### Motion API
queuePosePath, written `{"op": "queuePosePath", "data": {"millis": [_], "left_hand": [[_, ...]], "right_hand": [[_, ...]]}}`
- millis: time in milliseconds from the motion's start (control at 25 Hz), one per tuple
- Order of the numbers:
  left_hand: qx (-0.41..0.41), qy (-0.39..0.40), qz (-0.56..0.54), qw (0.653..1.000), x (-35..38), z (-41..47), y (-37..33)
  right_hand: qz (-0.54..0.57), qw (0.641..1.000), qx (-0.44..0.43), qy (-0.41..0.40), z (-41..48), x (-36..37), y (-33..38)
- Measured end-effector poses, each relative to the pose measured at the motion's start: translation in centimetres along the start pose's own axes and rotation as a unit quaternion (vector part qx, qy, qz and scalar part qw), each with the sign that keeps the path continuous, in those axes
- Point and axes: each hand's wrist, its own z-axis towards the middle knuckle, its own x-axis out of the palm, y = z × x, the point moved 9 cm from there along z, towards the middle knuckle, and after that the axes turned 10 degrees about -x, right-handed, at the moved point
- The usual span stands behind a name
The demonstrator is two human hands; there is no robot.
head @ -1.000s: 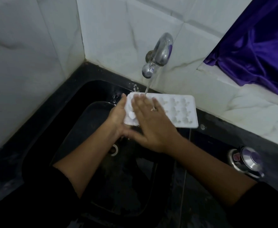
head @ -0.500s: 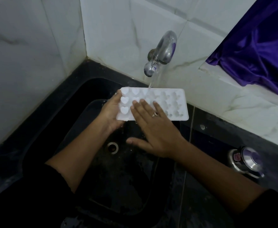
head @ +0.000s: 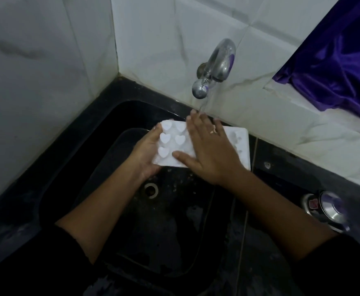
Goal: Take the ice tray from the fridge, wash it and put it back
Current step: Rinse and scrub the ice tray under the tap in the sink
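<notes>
A white ice tray [head: 172, 142] with heart-shaped cells is held over the black sink [head: 102, 129], just under the running metal tap [head: 214, 67]. My left hand [head: 146, 153] grips the tray's left end, thumb on top and fingers underneath. My right hand [head: 209, 150] lies flat across the tray's middle with straight fingers, its fingertips reaching the water stream. A ring shows on one right finger. The tray's middle is hidden under that hand.
The sink drain [head: 150, 190] lies below the tray. A steel lidded pot [head: 326, 210] stands on the black counter at the right. Purple cloth [head: 341, 60] hangs over the white ledge at the upper right. White tiled walls close the corner behind.
My right hand slid forward and right over the tray, from its near edge up to the water stream. The tray stays under the tap in my left hand.
</notes>
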Motion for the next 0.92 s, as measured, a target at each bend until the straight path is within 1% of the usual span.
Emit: {"op": "queuePosePath", "data": {"millis": [40,80,200,240,280,400,440,560,600,640,760,800,840,920], "left_hand": [[-0.002,-0.006,0.008,1.0,-0.1,-0.1,0.1],[-0.001,-0.01,0.007,1.0,-0.2,-0.4,-0.2],[0.022,-0.038,-0.017,0.999,-2.2,-0.7,-2.0],[0.026,-0.046,-0.012,0.999,-2.8,-0.8,-2.3],[0.027,-0.053,-0.003,0.998,-3.0,-1.1,-2.3],[0.013,-0.032,0.017,0.999,-2.3,-1.1,-1.3],[0.016,-0.033,0.014,0.999,-2.2,-1.3,-1.7],[0.027,-0.05,-0.027,0.998,-3.8,-1.0,-3.2],[0.024,-0.05,-0.03,0.998,-4.2,-1.0,-3.3],[0.022,-0.046,-0.023,0.998,-4.3,-1.0,-3.2],[0.012,-0.031,-0.002,0.999,-3.5,-1.0,-1.8],[0.012,-0.028,-0.005,1.0,-3.4,-1.1,-1.8],[0.015,-0.026,-0.016,0.999,-3.5,-1.2,-2.2],[0.019,-0.027,-0.05,0.998,-4.4,-1.0,-3.2]], "right_hand": [[0.001,1.0,0.017,-0.01,0.2,-0.4,-0.6],[0.005,1.0,0.009,-0.01,0.0,-0.4,-0.1],[-0.026,0.995,-0.084,0.041,-2.5,1.8,3.8],[-0.038,0.994,-0.096,0.046,-2.7,2.1,4.0],[-0.029,0.995,-0.088,0.04,-2.1,1.9,3.4],[0.009,1.0,0.006,-0.005,0.4,-0.1,0.0],[0.014,1.0,0.004,-0.012,0.5,-0.2,0.3],[-0.027,0.995,-0.092,0.032,-1.3,1.6,4.3],[-0.039,0.993,-0.106,0.041,-1.7,2.1,4.7],[-0.032,0.993,-0.104,0.039,-1.4,1.9,4.1],[0.005,1.0,-0.012,0.008,0.8,0.0,0.5],[0.008,1.0,0.002,0.001,0.9,-0.3,0.1],[0.01,1.0,-0.01,0.001,0.5,-0.3,0.8],[-0.01,0.997,-0.068,0.027,-1.3,1.0,3.5]]}}
